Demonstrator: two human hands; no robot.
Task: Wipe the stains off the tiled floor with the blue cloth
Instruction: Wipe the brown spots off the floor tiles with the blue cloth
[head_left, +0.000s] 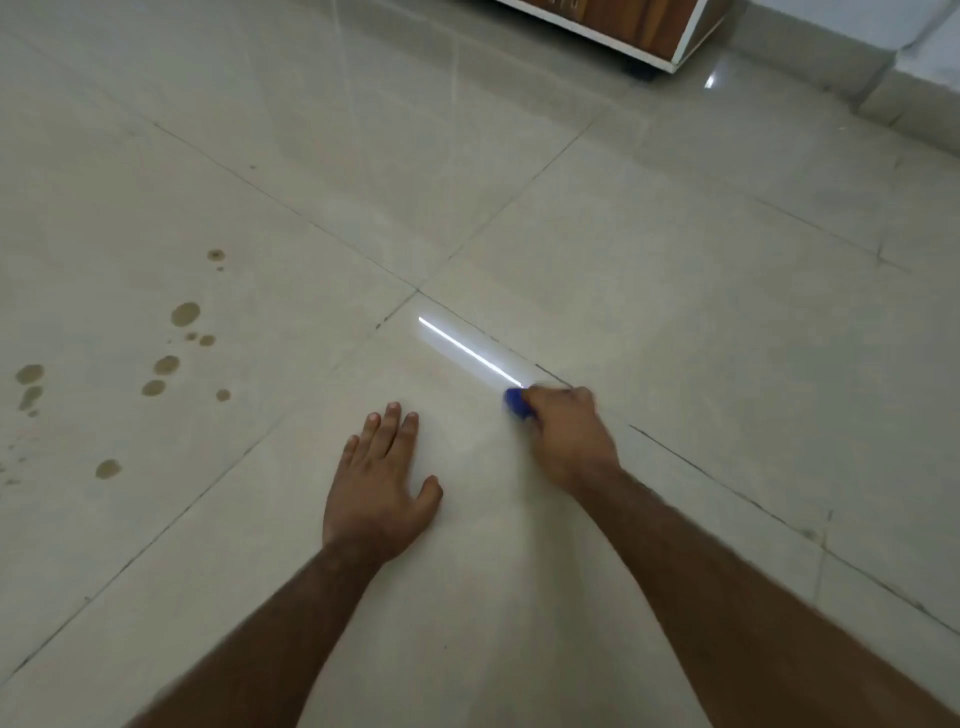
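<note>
left hand (382, 486) flat, fingers straight, right hand (569, 439) fisted

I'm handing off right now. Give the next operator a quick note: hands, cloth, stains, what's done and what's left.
Left hand: flat on the floor, fingers straight, holding nothing.
Right hand: gripping the blue cloth, bunched up, on the tile beside a grout line.
Stains: brown spots on the tile to the left, well apart from the cloth.
Done: no stains show on the tile under the hands.
Left: move the cloth left and wipe all the brown spots.
</note>
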